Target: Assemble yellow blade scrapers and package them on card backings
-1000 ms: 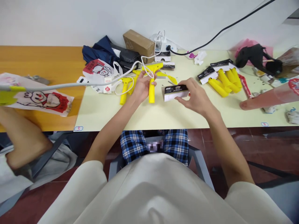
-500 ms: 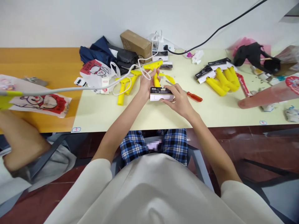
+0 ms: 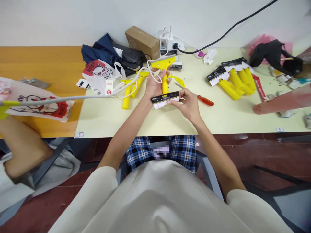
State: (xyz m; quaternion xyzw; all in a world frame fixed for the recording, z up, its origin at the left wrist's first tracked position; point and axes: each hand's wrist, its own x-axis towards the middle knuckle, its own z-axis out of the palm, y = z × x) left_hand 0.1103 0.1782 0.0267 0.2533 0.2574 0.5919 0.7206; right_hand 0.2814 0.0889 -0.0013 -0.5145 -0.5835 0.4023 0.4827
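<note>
The yellow plastic T-shaped scraper [image 3: 166, 64] is above the middle of the cream-coloured table [image 3: 116, 124], with its wide head at the far side and its handle toward the near side. The left hand [image 3: 153, 85] has its fingers closed around the handle. The right hand [image 3: 190, 105] pinches the right end of a black and white printed cardboard sleeve [image 3: 165, 99], thumb on the near side. The sleeve lies at the near end of the handle; I cannot tell whether the handle passes into it.

On the left, an orange-brown table [image 3: 60, 68] adjoins the cream one. Behind both stands a plain pale wall [image 3: 73, 19], and below is a dark red tiled floor [image 3: 233, 152]. To the right of the hands rests a screwdriver with a transparent red handle [image 3: 206, 101], and farther right lies a group of yellow handles with black and white cards [image 3: 233, 82].

One second ago, the sleeve was apart from the scraper, to its right, and the near end of the handle was visible. Now the sleeve covers this end.
</note>
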